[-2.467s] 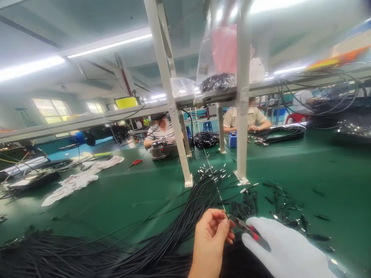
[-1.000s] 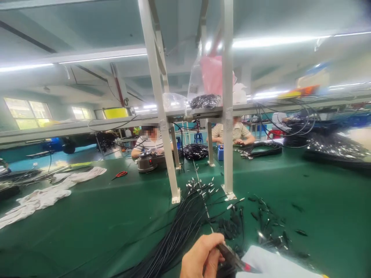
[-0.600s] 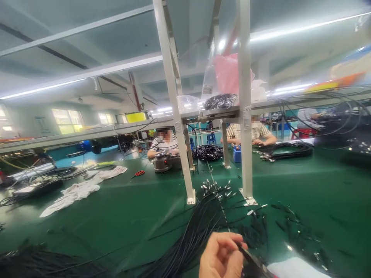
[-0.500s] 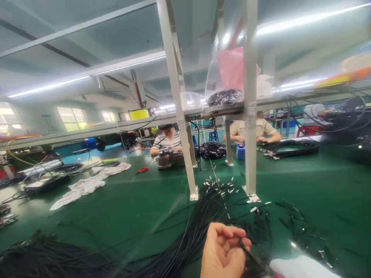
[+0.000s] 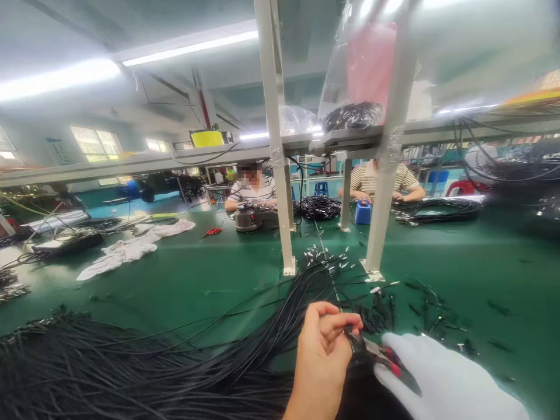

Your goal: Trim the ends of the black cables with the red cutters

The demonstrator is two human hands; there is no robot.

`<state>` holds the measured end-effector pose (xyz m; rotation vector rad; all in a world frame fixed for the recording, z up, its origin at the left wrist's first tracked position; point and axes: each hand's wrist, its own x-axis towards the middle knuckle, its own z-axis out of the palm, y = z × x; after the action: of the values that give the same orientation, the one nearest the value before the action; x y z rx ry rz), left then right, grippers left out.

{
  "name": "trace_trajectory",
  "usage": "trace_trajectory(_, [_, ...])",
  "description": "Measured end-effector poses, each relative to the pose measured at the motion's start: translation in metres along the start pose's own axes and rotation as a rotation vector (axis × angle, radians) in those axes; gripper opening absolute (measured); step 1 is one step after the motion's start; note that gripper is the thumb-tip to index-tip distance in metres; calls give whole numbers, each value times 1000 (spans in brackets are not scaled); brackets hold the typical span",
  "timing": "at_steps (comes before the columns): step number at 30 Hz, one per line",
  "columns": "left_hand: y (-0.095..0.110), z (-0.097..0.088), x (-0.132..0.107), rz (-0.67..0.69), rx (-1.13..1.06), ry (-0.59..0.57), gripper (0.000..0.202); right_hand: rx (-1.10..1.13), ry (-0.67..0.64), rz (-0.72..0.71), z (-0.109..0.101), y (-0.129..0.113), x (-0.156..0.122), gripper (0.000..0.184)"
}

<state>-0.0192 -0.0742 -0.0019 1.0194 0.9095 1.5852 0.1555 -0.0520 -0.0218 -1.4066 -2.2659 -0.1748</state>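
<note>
On the left, black cables [image 5: 131, 373] are sprawling over the green surface [image 5: 219, 265], looking light and limp; pinching near their stiffer silvery ends [image 5: 326, 258] would probably steady them. Next, the bare left hand [image 5: 326, 350] is pinching a small dark piece [image 5: 347, 331], partly hidden, at the tips of the pliers [image 5: 374, 351]. Farther right, the gloved right hand [image 5: 441, 373] is wrapping around their handles, and loose black pieces [image 5: 378, 315] are lying just beyond.

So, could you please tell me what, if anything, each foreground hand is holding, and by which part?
The gloved right hand holds pliers by the handles. Whether the left hand grips anything at their tip cannot be told.
</note>
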Motion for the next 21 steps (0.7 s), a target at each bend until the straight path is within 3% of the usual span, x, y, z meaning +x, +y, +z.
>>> trace_trajectory(4, [-5, 0, -4, 38, 238, 48, 31, -353, 412, -122, 6, -3, -4, 32])
trace_trajectory(8, [-10, 2, -9, 91, 371, 62, 31, -462, 486, -158, 7, -7, -3, 34])
trace_trajectory(11, [-11, 3, -9, 86, 373, 58, 30, -474, 461, -165, 11, -5, -3, 29])
trace_trajectory(15, [-7, 2, -6, 15, 204, 71, 27, -377, 372, -168, 21, -1, -5, 23])
trace_trajectory(18, [0, -2, -2, -69, 302, 114, 28, -188, 188, -84, 20, -2, -4, 26])
trace_trajectory(21, [10, -6, 1, -138, 508, -78, 10, 105, -64, 114, 9, -2, 1, 27])
